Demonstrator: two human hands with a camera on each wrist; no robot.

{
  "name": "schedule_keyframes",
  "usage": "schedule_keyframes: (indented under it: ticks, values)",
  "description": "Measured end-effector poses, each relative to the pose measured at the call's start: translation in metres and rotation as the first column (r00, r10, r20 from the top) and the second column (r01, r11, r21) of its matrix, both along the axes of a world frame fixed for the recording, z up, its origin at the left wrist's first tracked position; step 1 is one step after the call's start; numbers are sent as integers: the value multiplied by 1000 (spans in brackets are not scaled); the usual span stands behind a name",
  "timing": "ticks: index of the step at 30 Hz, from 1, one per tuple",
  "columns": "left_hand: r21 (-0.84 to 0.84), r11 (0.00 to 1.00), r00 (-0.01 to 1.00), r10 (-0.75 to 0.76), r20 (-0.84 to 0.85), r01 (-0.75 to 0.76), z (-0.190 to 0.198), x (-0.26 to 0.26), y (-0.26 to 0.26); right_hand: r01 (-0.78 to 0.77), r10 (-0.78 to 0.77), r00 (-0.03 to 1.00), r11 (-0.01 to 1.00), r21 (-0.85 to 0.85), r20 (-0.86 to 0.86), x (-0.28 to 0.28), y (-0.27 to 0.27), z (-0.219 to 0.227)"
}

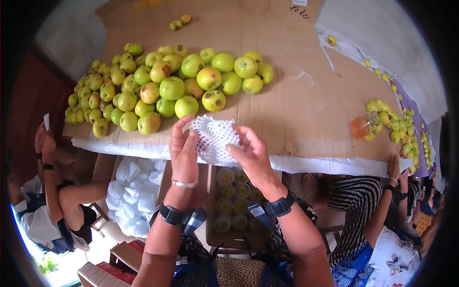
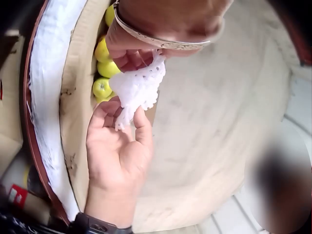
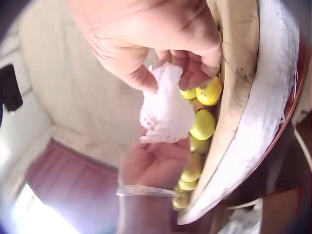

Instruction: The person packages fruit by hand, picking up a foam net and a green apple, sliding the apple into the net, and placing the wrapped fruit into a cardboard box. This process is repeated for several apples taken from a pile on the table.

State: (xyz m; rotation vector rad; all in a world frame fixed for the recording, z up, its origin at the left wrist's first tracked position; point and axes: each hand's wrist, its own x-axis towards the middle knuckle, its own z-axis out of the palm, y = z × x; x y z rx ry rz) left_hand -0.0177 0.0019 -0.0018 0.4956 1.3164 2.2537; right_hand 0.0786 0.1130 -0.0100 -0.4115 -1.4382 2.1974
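Left hand (image 1: pixel 183 154) and right hand (image 1: pixel 254 159) are pinching a foam net (image 1: pixel 213 138) between them, near edge of surface (image 1: pixel 315 112); apples (image 1: pixel 172 88) lying just beyond, nearer the left.

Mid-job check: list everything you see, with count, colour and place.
Foam net: one, white, centre of the head view
Cardboard: sheet count unclear, brown, across the middle
Apple pile: one, mostly yellow-green, left part of cardboard
Loose apples: two, yellowish, beyond the pile
Right-side apples: many, yellow-green
Container: one, orange, beside right-side apples
Wrap: one strip, white, cardboard's near edge
Spare nets: many, white, below left
Carton: one, brown, below centre
Packed fruit: around ten showing, yellow-green, in carton
Other people: at least two, mixed clothing, both sides
Wrist straps: two, black, one per wrist
Bangle: one, silver, left wrist
Left hand: one, bare, holding foam net
Right hand: one, bare, holding foam net
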Motion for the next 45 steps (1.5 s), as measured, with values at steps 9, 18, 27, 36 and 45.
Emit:
schedule_keyframes:
  ticks: [9,18,27,36,45]
  values:
    - [-288,950,840,-58,-540,-119,0,15,-3,144,-136,985,987,-66,104,-7,-3,2]
    - [-39,993,988,-118,-94,115,-2,17,1,265,-285,957,939,218,62,-1,3,0]
    - [-63,976,978,-204,44,206,9,16,-2,339,-371,920,915,-220,-124,1,22,2]
    - [199,815,680,-568,463,545,-2,32,1,347,-368,923,922,-169,-112,-1,9,6]
    - [-372,887,937,-334,-105,274,-19,19,3,-189,153,982,822,-537,-111,7,16,1]
